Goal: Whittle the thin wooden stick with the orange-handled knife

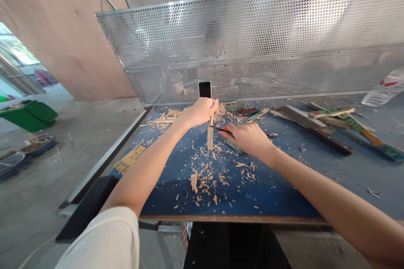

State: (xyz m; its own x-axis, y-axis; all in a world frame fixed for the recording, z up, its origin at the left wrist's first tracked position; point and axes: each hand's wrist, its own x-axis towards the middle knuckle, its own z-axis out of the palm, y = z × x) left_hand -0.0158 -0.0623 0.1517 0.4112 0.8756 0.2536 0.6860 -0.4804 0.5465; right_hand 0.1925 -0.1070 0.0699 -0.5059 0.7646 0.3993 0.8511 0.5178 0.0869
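My left hand [206, 110] is closed round the upper end of a pale strip of wood [210, 138], which points down toward me. In my right hand [248, 136] is a knife with a red handle [226, 129]. Its dark blade [217, 127] lies across the strip just below my left fingers, touching or very near it. Wood shavings [214, 172] are scattered on the blue tabletop beneath both hands. A short curled wood piece [193, 181] rests closer to me.
A perforated metal panel [246, 42] stands along the back, with a phone [205, 89] before it. At right are a cleaver [315, 128], painted wood strips [368, 134] and a plastic bottle [383, 88]. Sandpaper [129, 159] and a black case [88, 206] are left.
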